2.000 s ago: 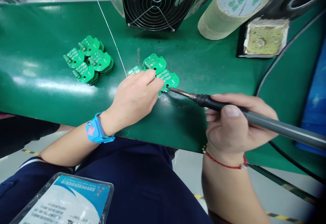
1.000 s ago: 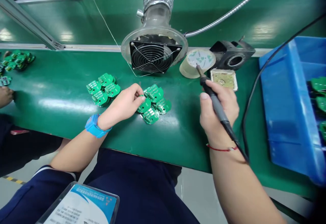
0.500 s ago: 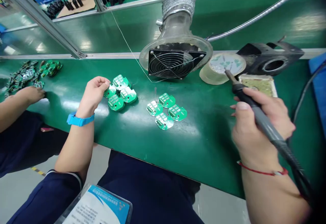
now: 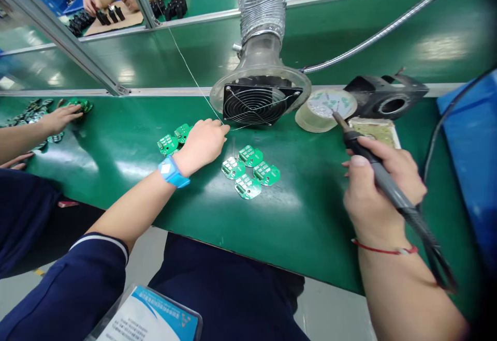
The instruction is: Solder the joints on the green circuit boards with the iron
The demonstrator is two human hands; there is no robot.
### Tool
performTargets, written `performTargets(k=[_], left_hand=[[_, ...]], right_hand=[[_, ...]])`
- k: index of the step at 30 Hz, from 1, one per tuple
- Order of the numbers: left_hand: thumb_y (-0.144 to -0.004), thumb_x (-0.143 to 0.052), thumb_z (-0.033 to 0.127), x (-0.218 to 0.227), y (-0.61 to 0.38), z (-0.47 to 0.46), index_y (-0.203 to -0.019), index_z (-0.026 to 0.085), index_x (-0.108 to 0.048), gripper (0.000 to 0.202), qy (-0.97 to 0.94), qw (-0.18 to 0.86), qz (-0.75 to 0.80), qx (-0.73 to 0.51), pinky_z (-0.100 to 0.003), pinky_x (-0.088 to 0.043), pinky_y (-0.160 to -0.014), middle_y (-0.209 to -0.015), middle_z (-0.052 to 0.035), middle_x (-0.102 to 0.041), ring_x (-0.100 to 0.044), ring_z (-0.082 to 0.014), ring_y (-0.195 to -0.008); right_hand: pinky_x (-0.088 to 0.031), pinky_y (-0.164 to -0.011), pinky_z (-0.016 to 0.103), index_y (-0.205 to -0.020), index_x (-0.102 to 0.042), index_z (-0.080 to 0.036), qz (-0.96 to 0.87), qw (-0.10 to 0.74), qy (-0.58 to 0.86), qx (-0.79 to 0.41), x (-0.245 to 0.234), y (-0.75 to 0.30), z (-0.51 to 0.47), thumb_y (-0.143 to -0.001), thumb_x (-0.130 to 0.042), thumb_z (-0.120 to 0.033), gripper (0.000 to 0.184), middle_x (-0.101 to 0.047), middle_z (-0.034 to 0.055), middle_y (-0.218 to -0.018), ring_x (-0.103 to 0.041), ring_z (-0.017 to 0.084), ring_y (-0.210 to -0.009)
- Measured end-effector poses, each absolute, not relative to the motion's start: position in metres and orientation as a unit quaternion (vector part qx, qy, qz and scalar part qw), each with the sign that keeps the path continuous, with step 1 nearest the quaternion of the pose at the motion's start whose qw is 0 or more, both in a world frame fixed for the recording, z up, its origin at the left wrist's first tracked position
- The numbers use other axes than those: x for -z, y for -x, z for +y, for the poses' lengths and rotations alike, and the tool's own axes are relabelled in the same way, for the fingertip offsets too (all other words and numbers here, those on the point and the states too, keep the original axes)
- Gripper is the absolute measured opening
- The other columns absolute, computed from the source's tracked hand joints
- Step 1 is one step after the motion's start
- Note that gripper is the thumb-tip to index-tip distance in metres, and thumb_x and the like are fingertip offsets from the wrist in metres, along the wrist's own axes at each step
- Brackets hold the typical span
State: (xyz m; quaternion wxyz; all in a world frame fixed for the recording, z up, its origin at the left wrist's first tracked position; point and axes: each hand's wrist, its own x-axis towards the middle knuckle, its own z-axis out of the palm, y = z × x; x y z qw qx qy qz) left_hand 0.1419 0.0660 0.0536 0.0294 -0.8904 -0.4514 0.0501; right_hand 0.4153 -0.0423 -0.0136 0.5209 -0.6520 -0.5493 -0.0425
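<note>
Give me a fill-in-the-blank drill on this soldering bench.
1. The left hand wears a ____ wristband.
2. A cluster of ____ small green circuit boards lies between the two hands.
3. The right hand grips a grey-handled soldering iron and wears a thin ____ string bracelet.
Missing words: blue; four; red.

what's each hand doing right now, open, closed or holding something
Left hand: closed, fingertips pinching the thin wire by the look of it.
Right hand: closed around the soldering iron, tip raised off the table.
</note>
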Motion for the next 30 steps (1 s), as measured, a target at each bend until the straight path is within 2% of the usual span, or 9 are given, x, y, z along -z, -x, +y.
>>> performTargets(k=[3, 7, 10, 13, 15, 17, 21, 26, 30], left_hand=[[-0.094, -0.047, 0.014, -0.04, -0.165, 0.069, -0.101, 0.011, -0.068, 0.022, 0.883, 0.072, -0.462, -0.04, -0.039, -0.043, -0.077, -0.096, -0.0152, -0.068, -0.062, -0.0313, -0.101], [-0.094, -0.045, 0.01, -0.032, -0.175, 0.065, -0.096, 0.011, -0.069, 0.025, 0.883, 0.061, -0.464, -0.032, -0.04, -0.043, -0.078, -0.096, -0.0156, -0.069, -0.062, -0.0315, -0.099], [-0.097, -0.048, 0.017, -0.04, -0.167, 0.05, -0.093, 0.015, -0.068, 0.021, 0.889, 0.049, -0.455, -0.007, -0.04, -0.044, -0.082, -0.101, -0.0113, -0.069, -0.061, -0.0294, -0.103], [-0.098, -0.051, 0.022, -0.049, -0.147, 0.026, -0.093, 0.018, -0.066, 0.017, 0.908, -0.033, -0.401, 0.118, -0.036, -0.045, -0.09, -0.096, -0.0031, -0.072, -0.062, -0.0205, -0.095], [-0.098, -0.053, 0.022, -0.052, -0.132, 0.008, -0.097, 0.018, -0.065, 0.012, 0.9, -0.096, -0.378, 0.196, -0.031, -0.047, -0.085, -0.088, -0.0004, -0.072, -0.063, -0.0161, -0.084], [-0.097, -0.053, 0.019, -0.05, -0.12, -0.008, -0.096, 0.018, -0.063, 0.009, 0.885, -0.128, -0.391, 0.216, -0.026, -0.047, -0.072, -0.081, 0.0005, -0.07, -0.061, -0.0136, -0.074], [-0.092, -0.053, 0.012, -0.039, -0.11, -0.034, -0.083, 0.016, -0.059, 0.011, 0.877, -0.122, -0.415, 0.211, -0.025, -0.041, -0.063, -0.074, 0.0005, -0.063, -0.053, -0.0118, -0.065], [-0.09, -0.051, 0.01, -0.025, -0.108, -0.046, -0.08, 0.015, -0.06, 0.014, 0.858, -0.065, -0.452, 0.234, -0.03, -0.038, -0.065, -0.07, 0.0006, -0.057, -0.047, -0.0128, -0.062], [-0.09, -0.051, 0.01, -0.024, -0.106, -0.047, -0.078, 0.016, -0.058, 0.015, 0.84, -0.045, -0.472, 0.264, -0.031, -0.038, -0.067, -0.068, 0.0016, -0.055, -0.047, -0.0131, -0.063]], right_hand=[[-0.055, -0.085, 0.046, -0.111, -0.072, -0.022, -0.547, 0.528, 0.649, 0.041, 0.014, -0.417, -0.042, -0.087, -0.057, -0.045, 0.037, -0.073, 0.0076, -0.085, -0.068, 0.025, -0.09], [-0.055, -0.085, 0.045, -0.11, -0.072, -0.021, -0.55, 0.541, 0.635, 0.035, 0.014, -0.42, -0.041, -0.085, -0.059, -0.042, 0.035, -0.074, 0.0077, -0.091, -0.068, 0.023, -0.09], [-0.055, -0.082, 0.042, -0.106, -0.073, -0.02, -0.552, 0.546, 0.629, 0.028, 0.011, -0.421, -0.042, -0.081, -0.065, -0.04, 0.033, -0.073, 0.0076, -0.095, -0.068, 0.022, -0.088], [-0.054, -0.08, 0.04, -0.106, -0.073, -0.022, -0.562, 0.554, 0.614, -0.022, 0.008, -0.415, -0.047, -0.08, -0.069, -0.038, 0.03, -0.072, 0.0053, -0.091, -0.066, 0.019, -0.084], [-0.054, -0.075, 0.037, -0.106, -0.072, -0.024, -0.563, 0.559, 0.601, -0.099, 0.007, -0.407, -0.053, -0.08, -0.07, -0.037, 0.028, -0.07, 0.0027, -0.088, -0.065, 0.017, -0.078], [-0.053, -0.066, 0.032, -0.104, -0.072, -0.027, -0.561, 0.563, 0.576, -0.191, 0.008, -0.394, -0.059, -0.083, -0.069, -0.036, 0.024, -0.069, 0.0003, -0.086, -0.064, 0.014, -0.071], [-0.048, -0.048, 0.023, -0.095, -0.073, -0.027, -0.546, 0.577, 0.517, -0.319, 0.008, -0.365, -0.065, -0.09, -0.061, -0.037, 0.017, -0.069, -0.001, -0.079, -0.062, 0.01, -0.059], [-0.045, -0.042, 0.02, -0.086, -0.074, -0.026, -0.543, 0.584, 0.504, -0.334, 0.006, -0.341, -0.063, -0.091, -0.061, -0.039, 0.019, -0.065, -0.0027, -0.063, -0.057, 0.008, -0.049], [-0.046, -0.042, 0.018, -0.088, -0.074, -0.026, -0.536, 0.588, 0.514, -0.322, 0.012, -0.341, -0.066, -0.091, -0.062, -0.037, 0.017, -0.067, -0.0028, -0.066, -0.059, 0.007, -0.05]])
